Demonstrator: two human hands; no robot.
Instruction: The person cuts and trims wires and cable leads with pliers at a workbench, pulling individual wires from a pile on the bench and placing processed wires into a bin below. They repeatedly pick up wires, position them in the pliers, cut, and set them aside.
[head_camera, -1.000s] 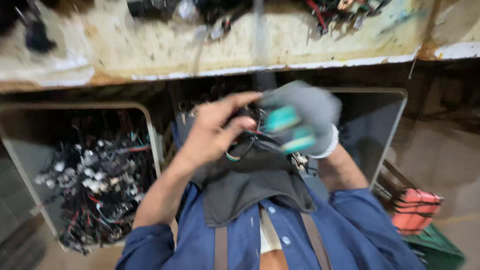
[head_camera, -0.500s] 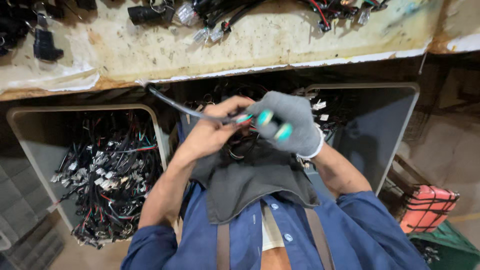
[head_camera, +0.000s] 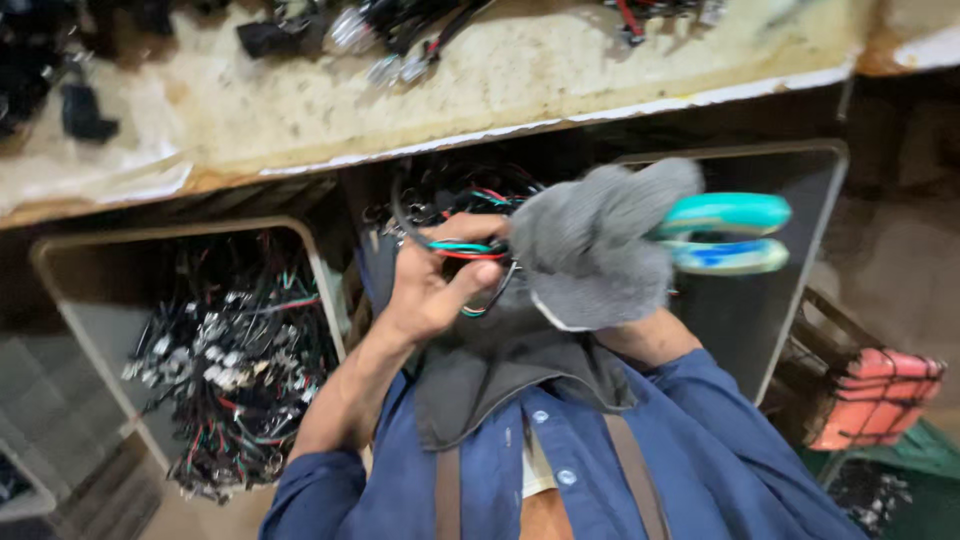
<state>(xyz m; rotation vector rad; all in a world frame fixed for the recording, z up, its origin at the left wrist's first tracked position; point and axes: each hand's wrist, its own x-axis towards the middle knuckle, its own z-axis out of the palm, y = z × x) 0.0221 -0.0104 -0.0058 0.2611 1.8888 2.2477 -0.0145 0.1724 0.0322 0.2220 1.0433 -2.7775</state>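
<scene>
Bare left hand (head_camera: 432, 290) fingers (head_camera: 470, 228) pinch closed around a small bundle of wires (head_camera: 462, 250), red, green and black, held in front of the chest over a dark cloth (head_camera: 500, 370); right hand (head_camera: 590, 250) in a grey glove is clenched round the teal handles of cutters (head_camera: 725, 232), handles pressed close together, blades hidden behind the glove; to do it well, keep the bundle taut and pinched near the cut point, thumb clear of the blades; left below, a tray (head_camera: 60, 255) piled with cut wire pieces (head_camera: 235, 360); above, worn tabletop (head_camera: 500, 80) with black connectors; red crate (head_camera: 880, 395) right; versus half a second ago, the long wire sticking out left is gone, cutter handles now swing right, view blurrier.
</scene>
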